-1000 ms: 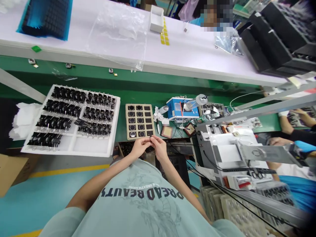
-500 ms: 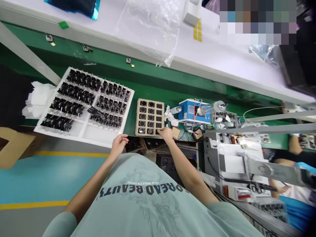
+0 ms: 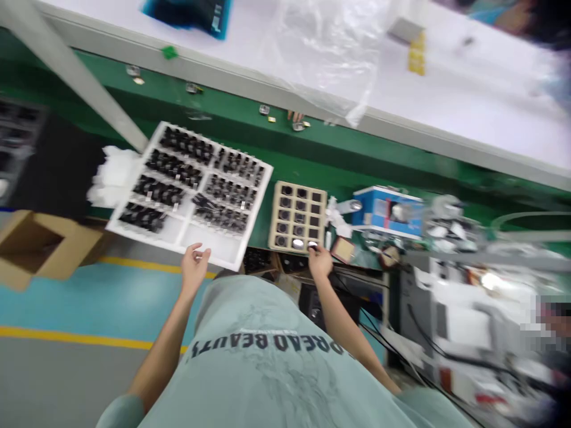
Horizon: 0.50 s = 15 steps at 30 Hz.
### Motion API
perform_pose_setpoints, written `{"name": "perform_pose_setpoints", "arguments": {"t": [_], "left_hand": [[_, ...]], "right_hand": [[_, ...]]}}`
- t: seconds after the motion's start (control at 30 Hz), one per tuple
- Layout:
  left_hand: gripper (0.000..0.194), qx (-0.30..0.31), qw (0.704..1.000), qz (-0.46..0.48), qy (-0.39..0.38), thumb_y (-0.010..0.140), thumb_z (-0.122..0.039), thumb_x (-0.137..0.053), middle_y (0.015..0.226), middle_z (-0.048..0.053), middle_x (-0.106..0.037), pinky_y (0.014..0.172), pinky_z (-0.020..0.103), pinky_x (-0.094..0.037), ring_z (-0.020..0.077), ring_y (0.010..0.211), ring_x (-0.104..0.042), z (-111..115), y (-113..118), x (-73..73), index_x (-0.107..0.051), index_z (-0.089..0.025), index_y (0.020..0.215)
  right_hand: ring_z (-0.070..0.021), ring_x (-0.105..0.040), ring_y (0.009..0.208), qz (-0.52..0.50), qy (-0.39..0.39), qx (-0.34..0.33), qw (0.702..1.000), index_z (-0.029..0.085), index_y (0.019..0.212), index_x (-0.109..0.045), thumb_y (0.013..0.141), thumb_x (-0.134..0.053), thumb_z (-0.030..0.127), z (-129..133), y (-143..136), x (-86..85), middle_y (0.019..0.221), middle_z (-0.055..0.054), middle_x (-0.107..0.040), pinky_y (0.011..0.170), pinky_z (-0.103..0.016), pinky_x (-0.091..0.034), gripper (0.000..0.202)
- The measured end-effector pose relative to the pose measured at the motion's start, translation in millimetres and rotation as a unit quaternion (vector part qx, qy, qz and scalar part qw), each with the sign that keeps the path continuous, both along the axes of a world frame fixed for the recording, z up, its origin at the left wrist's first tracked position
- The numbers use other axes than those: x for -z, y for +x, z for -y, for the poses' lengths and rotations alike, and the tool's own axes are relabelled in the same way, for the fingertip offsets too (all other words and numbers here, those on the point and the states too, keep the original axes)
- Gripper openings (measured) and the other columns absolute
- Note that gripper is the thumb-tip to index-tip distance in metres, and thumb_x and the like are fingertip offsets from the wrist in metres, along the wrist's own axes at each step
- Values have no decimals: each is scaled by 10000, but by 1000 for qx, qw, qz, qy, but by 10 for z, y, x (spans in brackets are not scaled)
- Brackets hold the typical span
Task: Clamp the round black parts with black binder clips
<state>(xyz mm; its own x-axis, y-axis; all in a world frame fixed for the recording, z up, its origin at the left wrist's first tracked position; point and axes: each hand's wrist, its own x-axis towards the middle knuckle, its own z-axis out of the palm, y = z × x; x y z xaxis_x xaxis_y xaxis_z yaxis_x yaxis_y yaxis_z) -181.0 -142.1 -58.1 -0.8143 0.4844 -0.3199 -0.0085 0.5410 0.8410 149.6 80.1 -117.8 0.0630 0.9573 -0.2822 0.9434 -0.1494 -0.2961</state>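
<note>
My right hand [image 3: 320, 261] is at the front right corner of a beige compartment tray [image 3: 291, 249], its fingers pinched on a small round dark part [image 3: 313, 245]. Similar round parts [image 3: 301, 206] sit in the tray's left and middle columns. My left hand [image 3: 195, 264] hovers at the front edge of a white foam tray [image 3: 214, 241], fingers curled and a little apart, with nothing visible in them. Rows of black clips [image 3: 178, 166] fill most of that white tray, and a loose clip [image 3: 203, 202] lies on top near its middle divider.
A blue box-shaped device [image 3: 377, 211] stands right of the beige tray, near white tissue [image 3: 336, 220] and a small brown-edged pad [image 3: 343, 249]. An open cardboard box [image 3: 66, 244] is at the left. Another person's fingers [image 3: 295, 116] show at the shelf edge.
The view has shifted, so the bench items appear further right. My left hand has moved left along the white tray's front edge. A round part now shows at my right fingertips. Another person's fingers have appeared.
</note>
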Motion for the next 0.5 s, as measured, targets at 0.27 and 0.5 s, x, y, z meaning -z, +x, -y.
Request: {"name": "perform_pose_setpoints", "arguments": {"t": [0.27, 0.5], "left_hand": [[360, 83, 895, -330, -286, 841, -270, -597, 1277, 233, -572, 959, 494, -424, 383, 1187, -515, 152, -1271, -312, -647, -122, 1165], [353, 149, 829, -387, -376, 845, -318, -579, 1149, 203, -644, 871, 490, -469, 348, 1061, -571, -257, -1640, -230, -705, -67, 1059]], "right_hand": [[-393, -641, 986, -28, 87, 54, 994, 78, 1073, -720, 807, -542, 403, 152, 103, 387, 1034, -251, -684, 848, -470, -486, 456], [-318, -624, 1010, -71, 111, 50, 990, 78, 1038, -699, 813, -479, 320, 152, 30, 174, 1032, -224, -687, 937, -424, -470, 397]]}}
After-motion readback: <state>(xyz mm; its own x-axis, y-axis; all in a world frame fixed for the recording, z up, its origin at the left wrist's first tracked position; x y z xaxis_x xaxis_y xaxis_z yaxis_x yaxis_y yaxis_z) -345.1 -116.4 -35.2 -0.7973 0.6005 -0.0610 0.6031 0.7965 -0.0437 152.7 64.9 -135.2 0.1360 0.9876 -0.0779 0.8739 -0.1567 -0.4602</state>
